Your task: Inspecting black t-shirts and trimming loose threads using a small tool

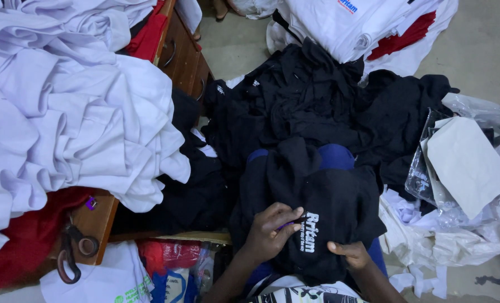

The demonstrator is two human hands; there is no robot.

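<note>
Down in the head view, the left hand (269, 231) pinches a small purple object against a black garment (311, 207) draped over the lap, while the right hand (348, 253) grips its lower edge with fingers curled. Around it lie a heap of black clothes (306, 95), white shirts (76, 106) on a wooden table (95, 221), scissors (73, 252), and clear plastic bags (463, 163).

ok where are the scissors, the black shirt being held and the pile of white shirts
scissors (73, 255), head view, on the handle loops
black shirt (328, 207), head view, on the cloth just above its white print
pile of white shirts (76, 118), head view, on the crumpled middle of the heap
</note>
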